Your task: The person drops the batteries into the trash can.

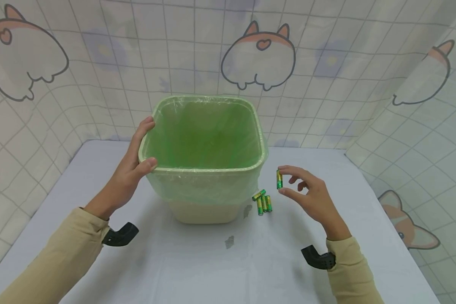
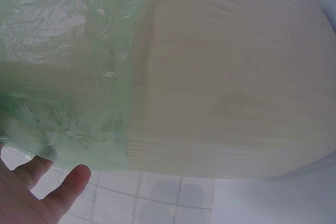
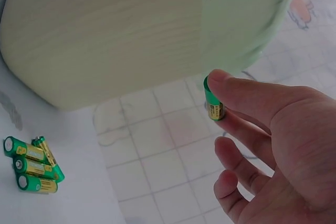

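A cream trash bin (image 1: 205, 214) with a thin green plastic bag (image 1: 209, 185) lining it and folded over its rim stands on the table. At the bin's left rim, my left hand (image 1: 131, 164) grips the edge with thumb and fingers; the left wrist view has that hand (image 2: 39, 195) beside the bag's overhang. My right hand (image 1: 308, 192) pinches a green and gold battery (image 1: 279, 179) between thumb and index finger, to the right of the bin and above the table. In the right wrist view the held battery (image 3: 213, 100) overlaps the tiled backdrop, the other fingers loosely bent.
Several matching batteries (image 1: 264, 203) lie in a small cluster by the bin's lower right side. Two grey patches (image 1: 229, 242) mark the white tablecloth (image 1: 197, 270). A tile-patterned curtain (image 1: 319, 109) with cartoon corgis encloses the table's back and sides.
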Demonstrator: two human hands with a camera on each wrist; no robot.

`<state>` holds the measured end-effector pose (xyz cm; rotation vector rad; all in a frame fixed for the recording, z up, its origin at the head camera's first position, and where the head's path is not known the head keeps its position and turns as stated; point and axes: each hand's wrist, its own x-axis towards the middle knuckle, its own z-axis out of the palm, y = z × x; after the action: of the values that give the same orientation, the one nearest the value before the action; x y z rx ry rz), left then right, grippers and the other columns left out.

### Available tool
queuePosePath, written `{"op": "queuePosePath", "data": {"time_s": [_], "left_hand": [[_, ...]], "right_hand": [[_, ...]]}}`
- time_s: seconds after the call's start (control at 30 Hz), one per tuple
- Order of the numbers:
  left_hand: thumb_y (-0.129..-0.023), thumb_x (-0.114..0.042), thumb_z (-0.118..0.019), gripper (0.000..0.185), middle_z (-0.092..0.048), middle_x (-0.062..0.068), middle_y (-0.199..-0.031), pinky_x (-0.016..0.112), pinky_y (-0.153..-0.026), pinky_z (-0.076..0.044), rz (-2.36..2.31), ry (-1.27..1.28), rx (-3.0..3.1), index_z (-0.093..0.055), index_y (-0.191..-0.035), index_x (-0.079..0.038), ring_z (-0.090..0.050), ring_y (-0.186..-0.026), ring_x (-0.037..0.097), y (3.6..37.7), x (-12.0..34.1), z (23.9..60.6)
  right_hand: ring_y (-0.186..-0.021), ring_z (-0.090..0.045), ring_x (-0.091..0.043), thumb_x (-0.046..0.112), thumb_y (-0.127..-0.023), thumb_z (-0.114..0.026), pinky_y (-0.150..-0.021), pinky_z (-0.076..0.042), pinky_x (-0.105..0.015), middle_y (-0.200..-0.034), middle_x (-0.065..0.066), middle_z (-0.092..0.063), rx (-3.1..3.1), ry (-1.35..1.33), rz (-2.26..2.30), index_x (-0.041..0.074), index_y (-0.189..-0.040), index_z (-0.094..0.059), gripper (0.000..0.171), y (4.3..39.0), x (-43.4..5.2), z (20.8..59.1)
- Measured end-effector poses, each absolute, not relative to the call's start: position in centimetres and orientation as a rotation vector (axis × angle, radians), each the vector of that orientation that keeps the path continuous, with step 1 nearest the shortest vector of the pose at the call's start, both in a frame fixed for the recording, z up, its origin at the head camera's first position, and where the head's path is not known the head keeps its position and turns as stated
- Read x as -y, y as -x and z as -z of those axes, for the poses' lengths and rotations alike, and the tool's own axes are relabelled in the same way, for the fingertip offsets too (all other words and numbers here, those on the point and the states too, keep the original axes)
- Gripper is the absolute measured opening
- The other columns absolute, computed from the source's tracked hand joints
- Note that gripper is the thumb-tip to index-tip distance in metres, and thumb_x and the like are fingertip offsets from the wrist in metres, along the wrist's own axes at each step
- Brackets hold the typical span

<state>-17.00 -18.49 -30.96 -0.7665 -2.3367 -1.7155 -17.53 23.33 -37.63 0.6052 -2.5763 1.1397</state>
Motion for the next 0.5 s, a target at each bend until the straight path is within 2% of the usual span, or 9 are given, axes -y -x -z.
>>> {"op": "queuePosePath", "data": {"time_s": [0.5], "left_hand": [[-0.092,-0.017,-0.044,0.069,-0.001,-0.009,-0.163,0.063,-0.115,-0.004,1.711,0.765,2.338,-0.014,-0.154,-0.022,0.003,-0.151,0.012,17.0,18.5,31.0]], "right_hand": [[-0.096,-0.05,-0.009,0.012,-0.084,-0.074,-0.076,-0.04,-0.019,-0.132,-0.001,-0.061,2.54,-0.618,-1.127,0.018,-0.126,-0.062,0.045,17.3,-22.9,36.5]]}}
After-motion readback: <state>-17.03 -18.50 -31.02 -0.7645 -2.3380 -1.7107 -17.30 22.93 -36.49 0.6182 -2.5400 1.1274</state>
